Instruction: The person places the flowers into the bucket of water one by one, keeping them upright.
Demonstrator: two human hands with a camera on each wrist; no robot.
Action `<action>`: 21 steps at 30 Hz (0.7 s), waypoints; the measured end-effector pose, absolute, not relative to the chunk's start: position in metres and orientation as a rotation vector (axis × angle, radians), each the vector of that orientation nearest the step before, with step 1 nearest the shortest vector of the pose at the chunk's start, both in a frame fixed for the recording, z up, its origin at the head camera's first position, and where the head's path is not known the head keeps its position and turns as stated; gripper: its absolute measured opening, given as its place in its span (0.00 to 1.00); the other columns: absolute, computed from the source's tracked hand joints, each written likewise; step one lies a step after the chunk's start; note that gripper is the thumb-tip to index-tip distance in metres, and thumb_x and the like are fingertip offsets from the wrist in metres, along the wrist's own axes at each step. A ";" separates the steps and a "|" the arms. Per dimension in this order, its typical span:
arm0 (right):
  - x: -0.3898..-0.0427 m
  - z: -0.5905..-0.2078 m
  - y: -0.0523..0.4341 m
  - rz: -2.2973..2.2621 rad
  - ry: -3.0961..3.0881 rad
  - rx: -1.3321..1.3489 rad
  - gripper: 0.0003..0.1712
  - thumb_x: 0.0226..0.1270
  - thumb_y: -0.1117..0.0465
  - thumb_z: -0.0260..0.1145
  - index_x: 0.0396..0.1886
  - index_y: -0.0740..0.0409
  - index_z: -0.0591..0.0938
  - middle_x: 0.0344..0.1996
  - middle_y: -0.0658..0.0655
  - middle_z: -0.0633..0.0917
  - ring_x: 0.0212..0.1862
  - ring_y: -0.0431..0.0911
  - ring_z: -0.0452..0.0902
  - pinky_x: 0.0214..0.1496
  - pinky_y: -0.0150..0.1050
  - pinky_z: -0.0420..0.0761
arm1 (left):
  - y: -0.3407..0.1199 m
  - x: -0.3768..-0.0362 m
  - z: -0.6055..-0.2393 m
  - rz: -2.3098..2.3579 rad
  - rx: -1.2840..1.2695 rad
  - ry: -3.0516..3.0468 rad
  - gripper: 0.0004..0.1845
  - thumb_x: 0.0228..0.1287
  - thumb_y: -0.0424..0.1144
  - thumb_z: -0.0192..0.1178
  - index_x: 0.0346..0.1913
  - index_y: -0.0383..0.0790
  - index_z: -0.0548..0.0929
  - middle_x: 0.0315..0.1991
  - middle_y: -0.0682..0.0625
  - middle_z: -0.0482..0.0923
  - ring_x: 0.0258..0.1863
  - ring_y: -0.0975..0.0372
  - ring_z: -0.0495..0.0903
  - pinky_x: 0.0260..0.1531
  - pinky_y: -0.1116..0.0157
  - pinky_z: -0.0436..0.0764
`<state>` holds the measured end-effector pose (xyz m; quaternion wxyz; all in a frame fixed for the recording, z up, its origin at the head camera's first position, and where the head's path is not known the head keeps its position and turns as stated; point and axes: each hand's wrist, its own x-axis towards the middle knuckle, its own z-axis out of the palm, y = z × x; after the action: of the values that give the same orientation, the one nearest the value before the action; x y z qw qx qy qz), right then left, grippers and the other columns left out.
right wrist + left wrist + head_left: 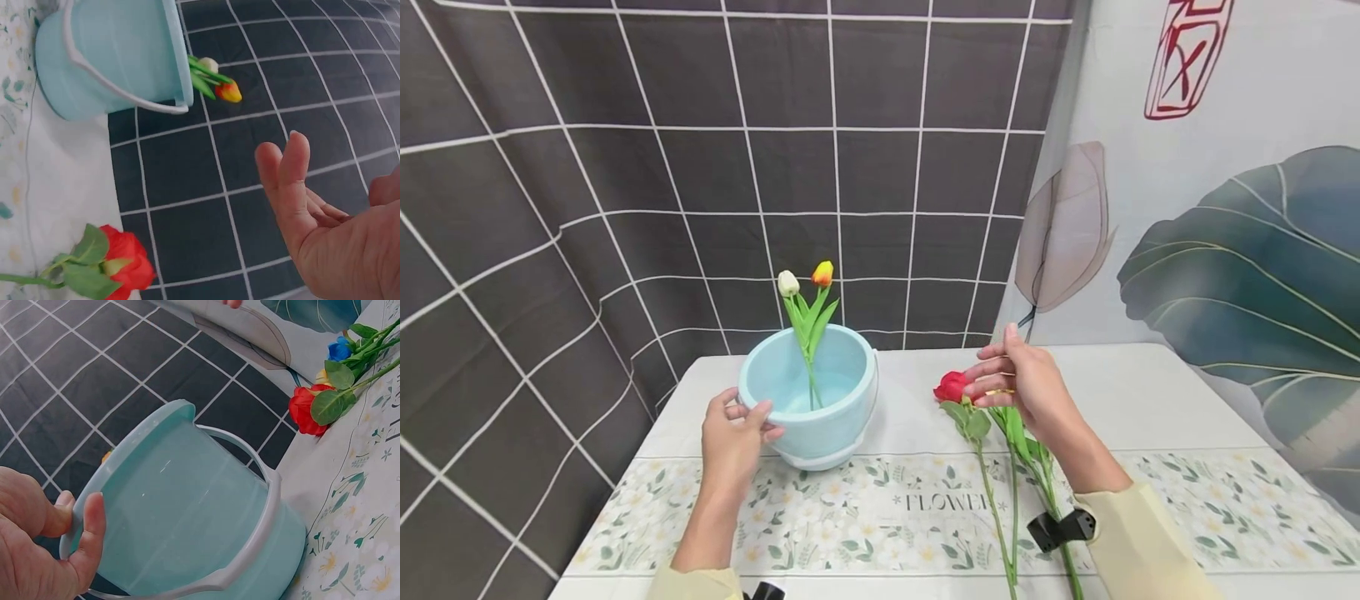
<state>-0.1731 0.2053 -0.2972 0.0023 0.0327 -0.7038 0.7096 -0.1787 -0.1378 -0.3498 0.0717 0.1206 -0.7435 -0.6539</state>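
My left hand point(733, 437) pinches the near left rim of a light blue bucket point(827, 433), thumb and fingers on either side of the edge. Inside the bucket stand a white tulip point(788, 283) and an orange-yellow tulip point(822, 273), leaning on its wall with green stems crossing. Above the flowers on the right of the table hovers my right hand point(1033, 383), its fingers loosely extended and nothing in them. Beneath it lies a red rose point(952, 387); the left wrist view also shows a blue flower point(339, 349) and a yellow one point(323, 377) beside the rose.
The bucket's pale handle point(250, 544) hangs down its side. A white table point(1120, 392) bears a floral strip printed FLOWER. Long green stems point(992, 500) reach toward the near edge. A dark gridded cloth point(880, 167) hangs behind, with a leaf-patterned curtain point(1247, 275) at right.
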 end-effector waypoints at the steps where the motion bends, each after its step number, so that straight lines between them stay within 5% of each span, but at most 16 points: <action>1: -0.171 -0.299 0.209 2.240 -2.209 0.105 0.41 0.73 0.36 0.42 0.55 0.75 0.66 0.35 0.58 0.86 0.33 0.49 0.86 0.34 0.39 0.92 | -0.138 -0.179 -0.350 -1.959 0.367 -2.241 0.34 0.73 0.36 0.52 0.75 0.36 0.48 0.54 0.40 0.60 0.34 0.65 0.80 0.41 0.73 0.88; 21: -0.112 -0.368 0.288 2.175 -2.430 -0.247 0.53 0.67 0.28 0.31 0.71 0.70 0.55 0.48 0.63 0.80 0.48 0.52 0.82 0.45 0.48 0.90 | -0.138 -0.178 -0.350 -1.912 0.378 -2.268 0.34 0.73 0.37 0.52 0.75 0.37 0.48 0.52 0.41 0.61 0.29 0.68 0.80 0.38 0.72 0.89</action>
<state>-0.1117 0.2884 -0.3679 -0.0646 -0.0753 -0.7414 0.6637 -0.1780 -0.1382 -0.3504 0.0757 0.1261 -0.7562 -0.6376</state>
